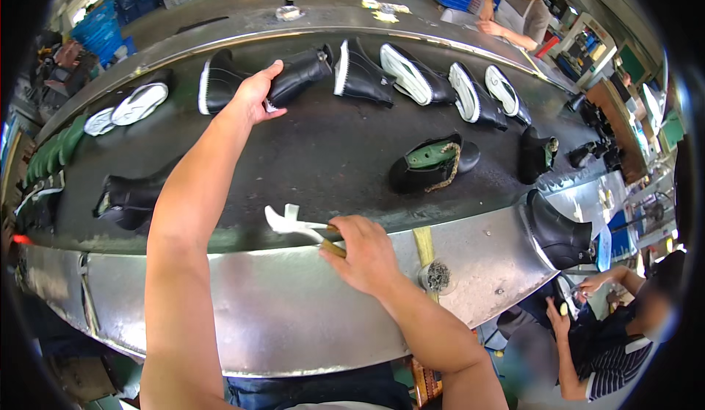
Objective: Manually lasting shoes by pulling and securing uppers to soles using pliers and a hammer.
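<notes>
My left hand (261,96) reaches over the belt with thumb and fingers spread. It is at the lower end of a black ankle boot (299,76), whose toe end lies between thumb and fingers; whether they press on it is hard to see. My right hand (366,254) is closed round the yellowish handles of lasting pliers (286,223), their pale metal head pointing left over the belt's near edge. Beside the left hand lies another black boot (220,83) with a white sole edge. Under my left forearm, a dark boot (132,198) is partly hidden.
More black shoes with white bottoms (405,74) line the dark belt's (323,160) far side. A shoe with a green insole (433,157) lies nearer. On the metal ledge (294,300) stand a cup of small metal bits (438,276) and a boot (558,230). Co-workers are nearby.
</notes>
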### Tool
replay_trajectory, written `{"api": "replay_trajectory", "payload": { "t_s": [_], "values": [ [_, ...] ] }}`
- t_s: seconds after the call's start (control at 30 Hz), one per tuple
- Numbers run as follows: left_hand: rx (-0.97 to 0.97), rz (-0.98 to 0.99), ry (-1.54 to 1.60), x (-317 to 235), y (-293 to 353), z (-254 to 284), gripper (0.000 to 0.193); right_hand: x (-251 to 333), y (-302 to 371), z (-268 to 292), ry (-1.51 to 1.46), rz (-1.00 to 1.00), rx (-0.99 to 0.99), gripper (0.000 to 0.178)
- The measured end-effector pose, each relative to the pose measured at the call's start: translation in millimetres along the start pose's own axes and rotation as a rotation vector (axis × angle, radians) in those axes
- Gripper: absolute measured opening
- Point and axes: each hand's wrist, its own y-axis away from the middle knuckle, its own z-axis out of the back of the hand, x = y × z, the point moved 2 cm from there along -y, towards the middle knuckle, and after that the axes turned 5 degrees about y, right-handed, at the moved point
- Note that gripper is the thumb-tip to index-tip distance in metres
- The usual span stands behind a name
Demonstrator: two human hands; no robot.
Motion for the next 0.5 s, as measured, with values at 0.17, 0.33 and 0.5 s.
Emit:
{"api": "replay_trajectory", "payload": {
  "t_s": [0.17, 0.33, 0.5],
  "values": [
    [0.146, -0.259, 0.088, -20.9, 157.6, 66.1, 0.052, 3.9, 0.6, -2.9, -0.010, 0.036, -0.079, 0.051],
    [-0.152, -0.688, 0.480, -4.4, 304.4, 142.5, 0.072, 5.4, 0.9, -7.1, 0.049, 0.027, -0.132, 0.046],
    [0.304, -0.585, 0.636, 102.5, 441.3, 174.8, 0.099, 19.8, 12.0, -7.3, 0.166, 0.135, -0.336, 0.049]
  ]
}}
